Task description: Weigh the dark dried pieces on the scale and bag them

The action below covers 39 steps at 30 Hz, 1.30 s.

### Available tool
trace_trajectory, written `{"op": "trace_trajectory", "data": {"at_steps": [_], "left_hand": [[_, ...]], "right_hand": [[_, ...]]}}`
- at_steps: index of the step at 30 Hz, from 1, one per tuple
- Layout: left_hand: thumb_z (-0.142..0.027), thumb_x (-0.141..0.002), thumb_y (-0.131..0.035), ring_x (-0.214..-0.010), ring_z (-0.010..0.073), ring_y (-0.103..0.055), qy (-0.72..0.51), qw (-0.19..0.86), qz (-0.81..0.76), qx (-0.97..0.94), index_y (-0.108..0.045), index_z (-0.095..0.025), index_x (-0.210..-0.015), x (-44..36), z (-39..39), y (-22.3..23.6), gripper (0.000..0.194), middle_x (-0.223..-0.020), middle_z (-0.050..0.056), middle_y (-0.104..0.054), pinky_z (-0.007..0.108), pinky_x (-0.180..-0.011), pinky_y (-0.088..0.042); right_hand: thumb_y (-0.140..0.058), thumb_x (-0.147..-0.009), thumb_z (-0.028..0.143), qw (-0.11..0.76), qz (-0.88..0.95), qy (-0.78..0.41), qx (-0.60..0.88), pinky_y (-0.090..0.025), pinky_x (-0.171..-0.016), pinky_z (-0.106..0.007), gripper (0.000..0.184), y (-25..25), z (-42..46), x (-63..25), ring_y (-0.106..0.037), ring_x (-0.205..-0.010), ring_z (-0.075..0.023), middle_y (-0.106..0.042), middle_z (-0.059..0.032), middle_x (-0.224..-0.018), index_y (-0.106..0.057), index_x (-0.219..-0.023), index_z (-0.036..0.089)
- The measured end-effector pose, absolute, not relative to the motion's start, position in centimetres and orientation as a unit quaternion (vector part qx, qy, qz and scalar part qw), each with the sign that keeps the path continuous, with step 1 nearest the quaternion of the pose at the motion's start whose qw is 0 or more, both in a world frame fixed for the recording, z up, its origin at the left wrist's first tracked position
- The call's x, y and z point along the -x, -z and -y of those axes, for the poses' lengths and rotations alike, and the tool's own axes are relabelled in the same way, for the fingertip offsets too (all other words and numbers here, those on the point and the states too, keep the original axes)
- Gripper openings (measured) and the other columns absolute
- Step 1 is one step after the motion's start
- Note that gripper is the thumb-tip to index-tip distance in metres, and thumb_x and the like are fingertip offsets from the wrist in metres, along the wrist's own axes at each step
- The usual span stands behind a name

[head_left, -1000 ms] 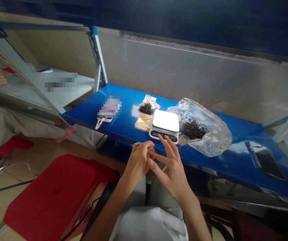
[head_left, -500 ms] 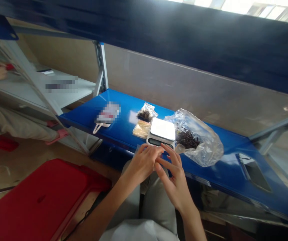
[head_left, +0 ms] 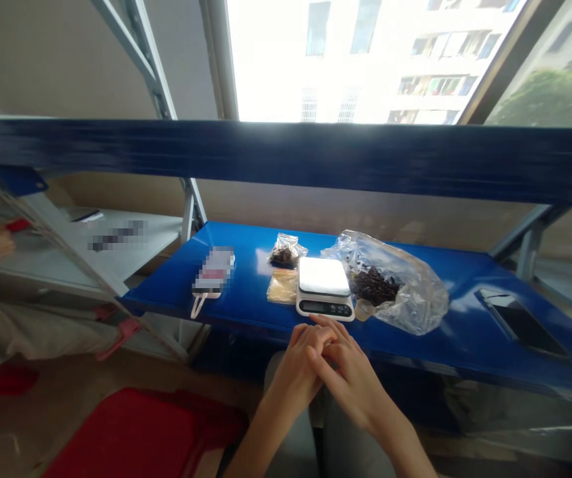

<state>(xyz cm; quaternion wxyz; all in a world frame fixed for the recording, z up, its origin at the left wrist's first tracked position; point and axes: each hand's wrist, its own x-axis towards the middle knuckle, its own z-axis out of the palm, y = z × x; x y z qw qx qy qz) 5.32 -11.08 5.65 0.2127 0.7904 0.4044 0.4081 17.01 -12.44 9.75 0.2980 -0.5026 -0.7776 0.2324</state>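
A blue shelf (head_left: 251, 285) spans mid-frame, below a bright window (head_left: 271, 60) at the top. At lower centre, the right hand (head_left: 348, 362) overlaps the left hand (head_left: 306, 358), fingers touching; whether they close on anything, I cannot tell. Right of centre, a clear bag (head_left: 423, 302) holds dark pieces (head_left: 374, 284). Beside it, at centre, sits a white scale (head_left: 324, 275) with a shiny plate and dark display.

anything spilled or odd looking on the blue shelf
Nothing stands out as spilled or damaged. The dark pieces lie within the spread of the clear bag, and the white scale sits flat beside it on the blue shelf.
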Motion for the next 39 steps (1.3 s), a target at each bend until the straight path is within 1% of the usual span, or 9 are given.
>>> {"op": "trace_trajectory", "data": {"at_steps": [4, 7, 9, 11, 19, 25, 29, 35, 39], "left_hand": [[-0.020, -0.080, -0.055, -0.090, 0.0209, -0.060, -0.456, 0.270, -0.427, -0.733, -0.048, -0.021, -0.102, -4.8, 11.1, -4.9, 0.023, -0.097, 0.007, -0.064, 0.040, -0.088, -0.043], [-0.030, -0.081, -0.057, -0.083, 0.0189, -0.062, -0.479, 0.403, -0.427, -0.652, -0.041, -0.022, -0.107, -4.6, 11.3, -5.3, 0.032, -0.089, 0.005, -0.064, 0.033, -0.075, -0.048], [-0.033, -0.084, -0.054, -0.078, 0.0168, -0.063, -0.455, 0.493, -0.396, -0.627, -0.037, -0.022, -0.110, -4.5, 11.5, -5.8, 0.033, -0.086, 0.003, -0.063, 0.030, -0.069, -0.048], [-0.035, -0.085, -0.051, -0.077, 0.0160, -0.062, -0.427, 0.529, -0.370, -0.633, -0.035, -0.023, -0.112, -4.5, 11.8, -6.2, 0.034, -0.088, 0.003, -0.062, 0.028, -0.067, -0.047], [-0.033, -0.082, -0.057, -0.074, 0.0152, -0.060, -0.389, 0.546, -0.369, -0.644, -0.033, -0.023, -0.110, -4.5, 11.6, -6.0, 0.039, -0.084, 0.002, -0.060, 0.026, -0.064, -0.045], [-0.029, -0.080, -0.060, -0.076, 0.0141, -0.059, -0.401, 0.525, -0.382, -0.647, -0.038, -0.022, -0.106, -4.5, 11.9, -6.7, 0.035, -0.085, 0.001, -0.059, 0.025, -0.065, -0.045], [-0.028, -0.072, -0.070, -0.074, 0.0115, -0.058, -0.399, 0.562, -0.391, -0.609, -0.042, -0.022, -0.102, -4.2, 12.4, -7.0, 0.041, -0.088, 0.001, -0.059, 0.021, -0.062, -0.043], [-0.033, -0.076, -0.067, -0.079, 0.0145, -0.061, -0.426, 0.636, -0.374, -0.524, -0.043, -0.021, -0.100, -4.0, 12.6, -6.7, 0.035, -0.087, 0.002, -0.064, 0.024, -0.069, -0.045], [-0.036, -0.077, -0.065, -0.078, 0.0169, -0.063, -0.420, 0.611, -0.398, -0.540, -0.055, -0.018, -0.096, -3.8, 12.4, -7.0, 0.028, -0.085, 0.004, -0.066, 0.026, -0.070, -0.047]], "right_hand": [[-0.040, -0.089, 0.046, 0.315, 0.771, -0.253, 0.493, -0.044, -0.092, -0.046, 0.040, -10.2, 12.3, -17.5, -0.046, -0.122, -0.0286, -0.058, -0.0076, -0.123, -0.072, -0.078, 0.024], [-0.040, -0.089, 0.045, 0.340, 0.761, -0.253, 0.490, -0.045, -0.092, -0.045, 0.037, -10.6, 12.5, -17.9, -0.047, -0.120, -0.0282, -0.059, -0.0053, -0.122, -0.073, -0.087, 0.029], [-0.041, -0.089, 0.043, 0.355, 0.763, -0.260, 0.474, -0.045, -0.091, -0.043, 0.035, -10.8, 12.6, -18.0, -0.049, -0.119, -0.0270, -0.058, -0.0042, -0.124, -0.073, -0.087, 0.029], [-0.044, -0.088, 0.043, 0.359, 0.769, -0.265, 0.458, -0.046, -0.091, -0.041, 0.034, -10.8, 12.7, -18.0, -0.049, -0.119, -0.0266, -0.056, -0.0036, -0.127, -0.074, -0.081, 0.028], [-0.051, -0.085, 0.043, 0.333, 0.786, -0.212, 0.476, -0.047, -0.089, -0.044, 0.035, -9.8, 13.0, -17.6, -0.052, -0.116, -0.0278, -0.067, -0.0046, -0.108, -0.071, -0.062, 0.026], [-0.047, -0.087, 0.042, 0.337, 0.782, -0.215, 0.477, -0.049, -0.087, -0.042, 0.032, -9.9, 13.0, -17.7, -0.053, -0.115, -0.0269, -0.066, -0.0037, -0.110, -0.073, -0.074, 0.028], [-0.042, -0.090, 0.039, 0.366, 0.763, -0.267, 0.460, -0.050, -0.086, -0.038, 0.035, -10.2, 13.0, -18.4, -0.053, -0.115, -0.0255, -0.069, -0.0031, -0.098, -0.073, -0.076, 0.028], [-0.046, -0.088, 0.040, 0.397, 0.723, -0.284, 0.489, -0.053, -0.074, -0.030, 0.032, -9.7, 12.9, -19.4, -0.061, -0.100, -0.0222, -0.058, -0.0042, -0.122, -0.074, -0.079, 0.026], [-0.050, -0.086, 0.042, 0.398, 0.726, -0.291, 0.480, -0.053, -0.074, -0.030, 0.032, -9.6, 12.9, -19.5, -0.062, -0.099, -0.0226, -0.060, -0.0058, -0.119, -0.074, -0.074, 0.024]]}}
